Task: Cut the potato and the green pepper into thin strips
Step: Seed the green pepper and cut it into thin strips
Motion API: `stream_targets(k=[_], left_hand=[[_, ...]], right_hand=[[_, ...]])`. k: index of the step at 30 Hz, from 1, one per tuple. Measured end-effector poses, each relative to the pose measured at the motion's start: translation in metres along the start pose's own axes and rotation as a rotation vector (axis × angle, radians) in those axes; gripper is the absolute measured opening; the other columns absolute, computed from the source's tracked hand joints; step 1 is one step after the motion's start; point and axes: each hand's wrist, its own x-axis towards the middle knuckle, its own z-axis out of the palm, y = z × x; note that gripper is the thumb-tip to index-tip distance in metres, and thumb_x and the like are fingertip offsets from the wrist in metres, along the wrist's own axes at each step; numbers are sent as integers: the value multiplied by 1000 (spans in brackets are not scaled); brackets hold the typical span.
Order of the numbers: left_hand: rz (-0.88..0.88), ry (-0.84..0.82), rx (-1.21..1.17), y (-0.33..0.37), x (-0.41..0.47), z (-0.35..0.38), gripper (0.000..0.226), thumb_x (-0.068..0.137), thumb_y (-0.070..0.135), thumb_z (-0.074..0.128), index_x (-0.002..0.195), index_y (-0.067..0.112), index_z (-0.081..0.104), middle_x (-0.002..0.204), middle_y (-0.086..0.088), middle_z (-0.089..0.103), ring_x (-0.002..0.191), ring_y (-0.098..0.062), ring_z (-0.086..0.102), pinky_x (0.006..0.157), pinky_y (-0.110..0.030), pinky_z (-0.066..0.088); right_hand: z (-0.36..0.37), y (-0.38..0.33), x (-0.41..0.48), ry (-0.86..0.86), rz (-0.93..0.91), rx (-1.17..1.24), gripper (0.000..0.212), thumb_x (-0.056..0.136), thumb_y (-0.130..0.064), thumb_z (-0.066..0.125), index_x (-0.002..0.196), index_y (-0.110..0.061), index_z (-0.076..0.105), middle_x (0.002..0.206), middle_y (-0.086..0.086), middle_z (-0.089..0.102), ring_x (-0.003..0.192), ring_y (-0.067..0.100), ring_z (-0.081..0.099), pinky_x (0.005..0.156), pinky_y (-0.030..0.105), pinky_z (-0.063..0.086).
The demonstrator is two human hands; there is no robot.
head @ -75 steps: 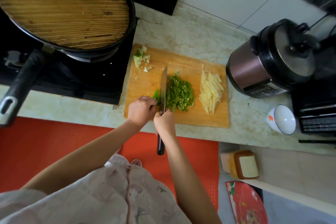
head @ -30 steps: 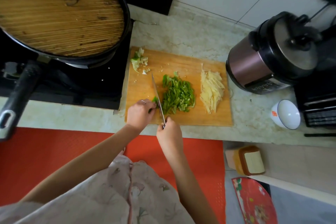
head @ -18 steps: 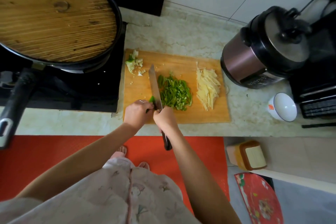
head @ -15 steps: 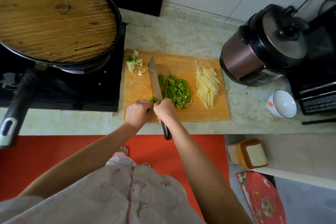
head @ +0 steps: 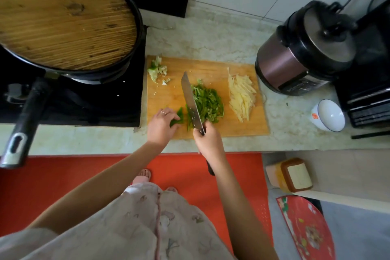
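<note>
While uncut, pepper (head: 178,117) under left hand (head: 161,126)

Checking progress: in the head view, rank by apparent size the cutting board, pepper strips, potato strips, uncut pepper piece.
Cutting board
Pepper strips and potato strips, about alike
Uncut pepper piece, partly under left hand

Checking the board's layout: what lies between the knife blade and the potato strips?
The green pepper strips, then bare cutting board, in the head view.

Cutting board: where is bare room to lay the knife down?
Bare board along the far edge, between the scraps and the potato strips; a patch at the near right corner. Crowded near left: left hand on the pepper piece, right hand, knife, pepper strips.
</note>
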Motion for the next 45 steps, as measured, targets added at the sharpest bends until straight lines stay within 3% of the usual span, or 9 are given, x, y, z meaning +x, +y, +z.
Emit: stream_targets(k=[3,8,11,16,23,28,32,36,45], left_hand=[[62,24,22,-4,-6,-2,13,74,9,80,85,9,74,97,-4,69,87,-28,64,70,-37,52],[131,54,68,-3,-10,-2,15,72,5,81,83,12,75,94,-1,73,82,-25,68,65,-34,53],[150,85,89,-4,-9,-2,15,71,4,81,82,12,76,90,-1,74,79,-23,69,66,-31,53],[238,141,143,-8,-7,3,8,76,8,68,78,10,76,86,-2,75,81,-20,70,81,-29,42],[219,195,114,-9,-4,9,15,77,6,60,72,10,74,83,-2,75,76,-16,72,78,-27,40],[189,238,172,-12,1,12,24,85,15,56,68,14,73,71,1,73,59,-16,68,79,-32,37],[194,179,180,-14,0,12,23,84,18,55,68,15,73,71,-1,73,55,-18,65,82,-32,36],[207,164,199,-13,2,7,23,84,18,57,67,14,72,60,-3,69,50,-22,62,80,-31,35],[181,96,281,-8,6,4,17,69,7,59,56,16,65,55,0,61,52,-23,58,64,-33,36]], right_hand=[[9,-1,-11,-2,9,-44,12,92,-21,49,90,-10,51,76,6,56,74,29,60,64,47,54],[21,2,-19,19,3,-129,10,93,-18,49,91,-9,49,80,7,56,82,32,59,59,30,33],[28,3,-18,13,-3,-178,6,95,-18,46,96,-11,46,87,11,60,88,34,59,62,32,35],[39,3,-16,35,5,-202,30,101,-24,39,121,-3,48,104,18,64,98,35,60,67,33,36],[52,-7,-10,52,136,-114,23,99,-21,40,108,-4,53,103,16,65,99,34,60,67,31,37],[54,-16,9,51,198,-43,18,98,-21,42,96,-7,54,97,17,65,91,37,63,71,41,54],[56,-24,18,54,231,-38,25,98,-20,42,109,-1,55,105,18,64,101,37,60,72,34,43],[50,-35,37,14,310,3,28,95,-22,44,113,-3,54,101,18,66,92,37,66,75,44,56],[51,-32,34,1,334,-37,22,96,-23,44,107,-6,52,98,15,64,91,35,65,78,48,57]])
